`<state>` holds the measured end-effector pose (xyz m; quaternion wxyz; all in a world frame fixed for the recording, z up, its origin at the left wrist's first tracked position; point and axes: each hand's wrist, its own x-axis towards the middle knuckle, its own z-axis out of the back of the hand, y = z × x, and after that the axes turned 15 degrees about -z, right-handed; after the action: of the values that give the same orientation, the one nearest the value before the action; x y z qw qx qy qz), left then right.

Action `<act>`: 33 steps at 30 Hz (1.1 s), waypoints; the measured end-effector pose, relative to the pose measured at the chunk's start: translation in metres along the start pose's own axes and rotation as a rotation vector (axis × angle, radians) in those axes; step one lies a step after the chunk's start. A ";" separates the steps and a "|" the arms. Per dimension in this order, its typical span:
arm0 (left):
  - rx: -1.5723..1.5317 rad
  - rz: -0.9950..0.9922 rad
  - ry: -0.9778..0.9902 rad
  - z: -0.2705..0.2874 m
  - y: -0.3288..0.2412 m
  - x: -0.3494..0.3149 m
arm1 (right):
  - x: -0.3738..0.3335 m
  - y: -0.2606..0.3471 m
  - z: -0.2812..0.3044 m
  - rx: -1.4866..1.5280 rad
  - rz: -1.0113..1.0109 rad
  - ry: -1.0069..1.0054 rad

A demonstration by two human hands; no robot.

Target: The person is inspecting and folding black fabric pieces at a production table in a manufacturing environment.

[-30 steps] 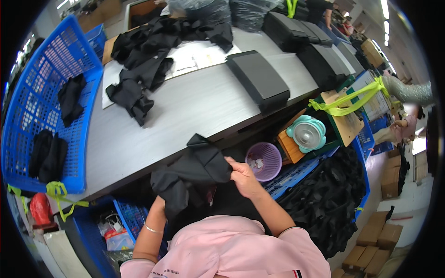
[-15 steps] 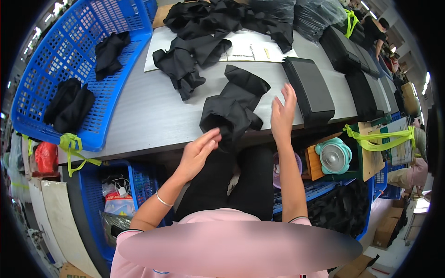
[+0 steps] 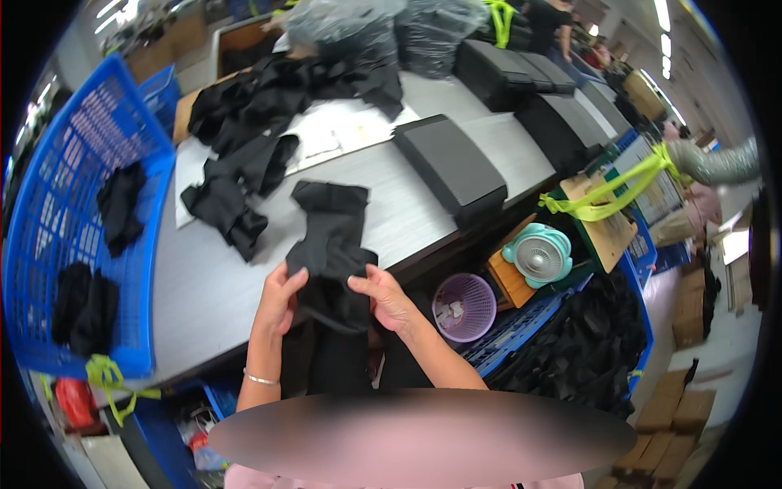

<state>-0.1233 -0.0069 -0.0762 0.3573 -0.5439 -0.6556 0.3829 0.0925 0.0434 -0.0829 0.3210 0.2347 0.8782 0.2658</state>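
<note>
A black fabric piece (image 3: 330, 240) hangs over the near edge of the grey table (image 3: 204, 306), its far end lying on the tabletop. My left hand (image 3: 278, 300) grips its left side, thumb on top and fingers underneath. On its right side my right hand (image 3: 387, 299) pinches the cloth in the same way. The lower end droops above my lap. To the left lies another crumpled black fabric piece (image 3: 224, 204), and a heap of similar black cloth (image 3: 269, 98) covers part of a white board (image 3: 338, 134) farther back.
A blue basket (image 3: 155, 269) with black pieces stands at left. Black stacks (image 3: 452, 167) line the table's right side. Below right are a purple bin (image 3: 466, 332), a turquoise fan (image 3: 539, 254) and a blue crate of black cloth (image 3: 586, 342). Plastic-wrapped bundles (image 3: 350, 28) sit at the back.
Both hands have closed on the black fabric piece; before, the right was off it and the left was at its near edge. The piece is straightened out. The view has turned to the right.
</note>
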 end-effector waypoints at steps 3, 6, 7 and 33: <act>-0.501 0.018 -0.015 0.004 0.022 -0.007 | -0.002 0.004 0.010 -0.028 0.058 -0.073; -0.666 0.104 0.051 0.000 0.028 -0.002 | 0.009 0.001 0.017 -0.063 0.164 -0.226; -0.681 0.191 0.006 -0.015 0.025 0.002 | 0.017 -0.003 0.026 -0.170 0.226 -0.313; 0.247 -0.273 -0.474 -0.015 0.021 0.003 | 0.004 0.015 0.011 -0.804 0.666 -0.857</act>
<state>-0.1011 0.0004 -0.0878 0.3059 -0.2985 -0.7363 0.5246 0.1010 0.0610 -0.0825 0.6042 0.4400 0.3869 0.5401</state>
